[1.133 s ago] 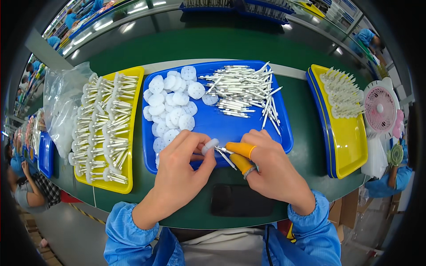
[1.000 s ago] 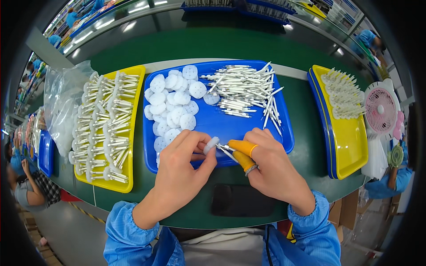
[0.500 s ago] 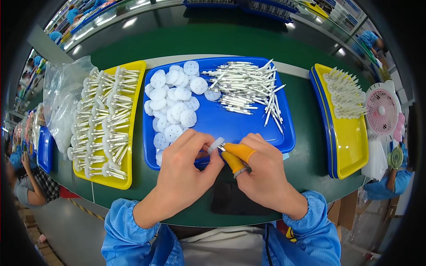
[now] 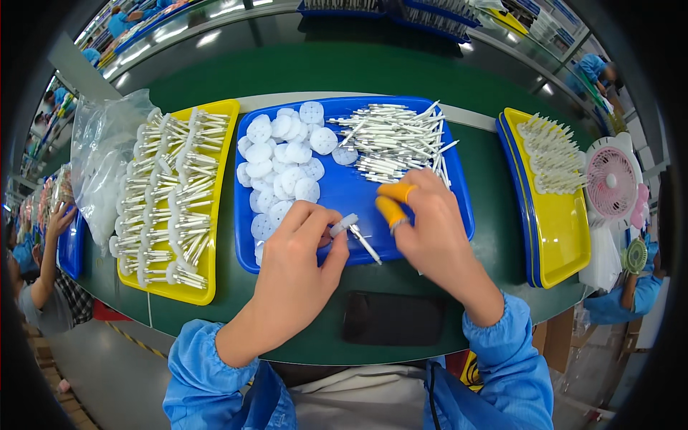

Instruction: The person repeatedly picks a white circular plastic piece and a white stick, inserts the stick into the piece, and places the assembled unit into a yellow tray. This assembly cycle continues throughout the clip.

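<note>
My left hand pinches a round white plastic disc on edge over the near side of the blue tray. White rods with metal ends stick out of that disc toward the lower right. My right hand, with orange finger covers on thumb and forefinger, hovers over the tray's right half. Its covered fingers are apart, with nothing seen between them, just below a heap of loose white rods. Loose white discs lie piled on the tray's left side.
At left, a yellow tray bears rows of discs filled with rods, beside a clear plastic bag. A black phone-like slab lies near the table edge. Stacked trays with a yellow top one and a pink-and-white fan stand right.
My right hand has left the disc and moved up and right toward the rod heap, its fingers parting. My left hand still holds the disc, whose rods now show. The dark slab is uncovered.
</note>
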`<act>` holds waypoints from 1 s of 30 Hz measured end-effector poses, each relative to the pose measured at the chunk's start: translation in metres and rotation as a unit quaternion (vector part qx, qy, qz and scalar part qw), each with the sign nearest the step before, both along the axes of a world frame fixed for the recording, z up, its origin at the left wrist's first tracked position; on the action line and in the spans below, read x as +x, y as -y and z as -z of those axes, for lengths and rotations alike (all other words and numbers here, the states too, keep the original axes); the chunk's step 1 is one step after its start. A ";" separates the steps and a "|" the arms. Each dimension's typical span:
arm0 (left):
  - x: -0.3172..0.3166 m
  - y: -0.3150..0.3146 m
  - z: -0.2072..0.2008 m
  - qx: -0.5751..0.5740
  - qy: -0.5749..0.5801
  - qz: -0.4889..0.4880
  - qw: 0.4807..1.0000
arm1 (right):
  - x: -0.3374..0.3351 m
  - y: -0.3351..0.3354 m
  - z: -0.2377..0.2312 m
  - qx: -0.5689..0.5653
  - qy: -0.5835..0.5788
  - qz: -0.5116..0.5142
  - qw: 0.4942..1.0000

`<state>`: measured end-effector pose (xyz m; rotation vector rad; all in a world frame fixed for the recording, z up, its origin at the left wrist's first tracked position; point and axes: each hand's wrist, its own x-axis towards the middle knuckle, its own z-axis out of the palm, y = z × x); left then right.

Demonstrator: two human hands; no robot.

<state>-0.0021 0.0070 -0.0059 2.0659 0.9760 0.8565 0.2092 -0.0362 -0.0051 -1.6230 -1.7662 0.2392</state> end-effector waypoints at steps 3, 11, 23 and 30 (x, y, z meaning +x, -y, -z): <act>-0.003 -0.005 0.000 -0.011 -0.010 0.002 1.000 | 0.013 -0.013 0.007 -0.024 0.134 0.049 0.990; -0.005 -0.009 -0.003 -0.046 0.025 -0.002 0.999 | 0.016 -0.006 0.012 -0.049 0.154 0.018 0.987; -0.006 -0.011 -0.004 -0.074 0.007 -0.004 0.997 | 0.015 0.005 -0.015 -0.100 -0.011 0.005 0.995; -0.006 -0.012 -0.007 -0.066 0.015 -0.003 0.998 | 0.010 0.018 -0.012 -0.119 -0.415 -0.039 0.901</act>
